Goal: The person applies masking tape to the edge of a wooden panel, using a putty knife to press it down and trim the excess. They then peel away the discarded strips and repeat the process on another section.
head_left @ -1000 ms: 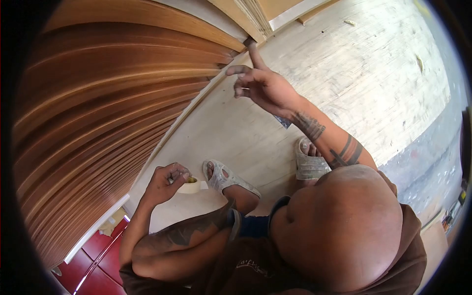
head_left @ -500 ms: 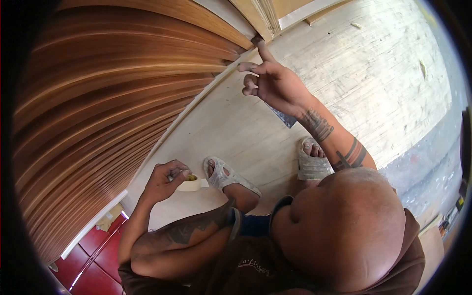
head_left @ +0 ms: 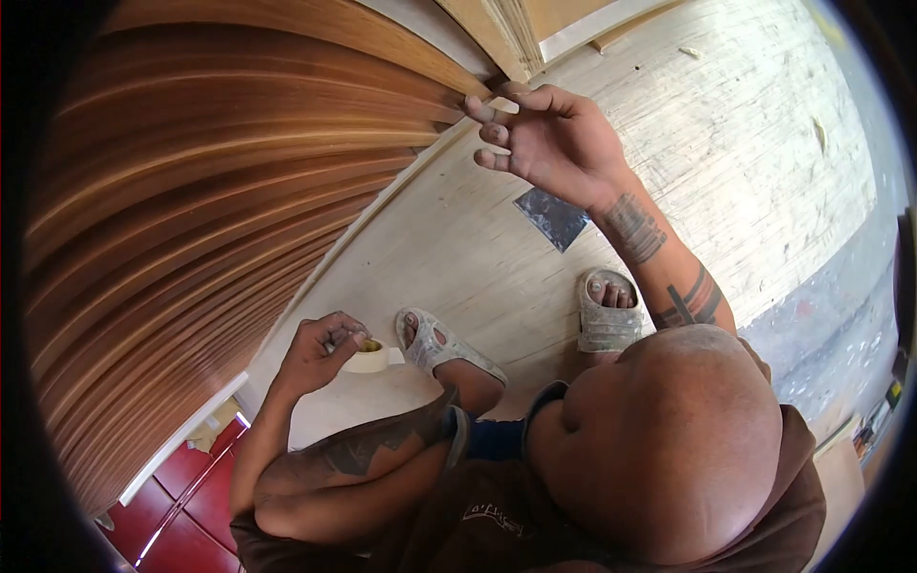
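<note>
My left hand [head_left: 321, 355] is closed at the near side of a cream roll of masking tape [head_left: 367, 361], thumb and fingertips at its rim. A short pale tail of tape sticks out to the roll's right. My right hand [head_left: 564, 143] reaches up to the far end of the brown slatted wood panel [head_left: 248, 143], palm turned toward it. Thumb and forefinger come together there, while the other fingers curl loosely. A pale patch shows between those fingertips; I cannot tell whether it is a piece of tape.
A dark square sheet [head_left: 554, 218] lies on the pale, scuffed board floor [head_left: 726, 162]. My sandalled feet [head_left: 611, 310] stand near the panel. At the top is a light wooden frame [head_left: 511, 43]; dark red panels [head_left: 186, 487] show at lower left.
My right hand has shifted slightly right, and its outstretched forefinger has bent in toward the thumb. More of the dark sheet shows below it. The left hand and tape roll stay put.
</note>
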Demonstrator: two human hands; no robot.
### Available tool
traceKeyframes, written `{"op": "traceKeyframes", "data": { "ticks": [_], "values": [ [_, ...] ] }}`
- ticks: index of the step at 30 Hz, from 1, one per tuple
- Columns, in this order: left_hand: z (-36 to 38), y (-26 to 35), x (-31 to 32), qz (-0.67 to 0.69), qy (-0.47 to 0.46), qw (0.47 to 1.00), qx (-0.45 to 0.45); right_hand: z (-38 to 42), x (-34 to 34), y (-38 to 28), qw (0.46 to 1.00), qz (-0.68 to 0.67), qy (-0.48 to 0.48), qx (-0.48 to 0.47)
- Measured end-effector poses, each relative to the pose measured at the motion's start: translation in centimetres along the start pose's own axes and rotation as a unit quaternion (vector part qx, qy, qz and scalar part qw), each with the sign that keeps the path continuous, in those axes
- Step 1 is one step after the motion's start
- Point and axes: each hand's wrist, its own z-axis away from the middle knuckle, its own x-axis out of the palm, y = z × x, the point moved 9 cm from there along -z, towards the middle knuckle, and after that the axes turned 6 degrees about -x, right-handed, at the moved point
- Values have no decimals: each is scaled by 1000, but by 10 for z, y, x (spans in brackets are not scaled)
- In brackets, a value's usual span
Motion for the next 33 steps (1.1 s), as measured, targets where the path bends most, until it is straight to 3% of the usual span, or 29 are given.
{"op": "traceKeyframes", "data": {
  "ticks": [3,7,16,20,26,28,33],
  "values": [
    [0,-6,1,-5,-1,1000,-9,-8,5,2,997,2,-54,-63],
    [-3,-5,4,-20,-4,1000,-8,3,6,1,997,-30,-53,-46],
    [-9,16,-5,5,18,999,46,25,-13,1,996,72,-35,-47],
    [-9,16,0,6,-11,1000,15,17,-10,-1,996,42,-64,-51],
    [-8,-5,1,33,4,999,5,8,-7,-4,997,73,-24,-1],
    [-6,-5,2,35,6,999,14,-2,3,-7,994,31,-102,-39],
    [-10,-5,3,-8,-12,1000,-1,15,6,6,994,-12,-111,-9]
  ]
}}
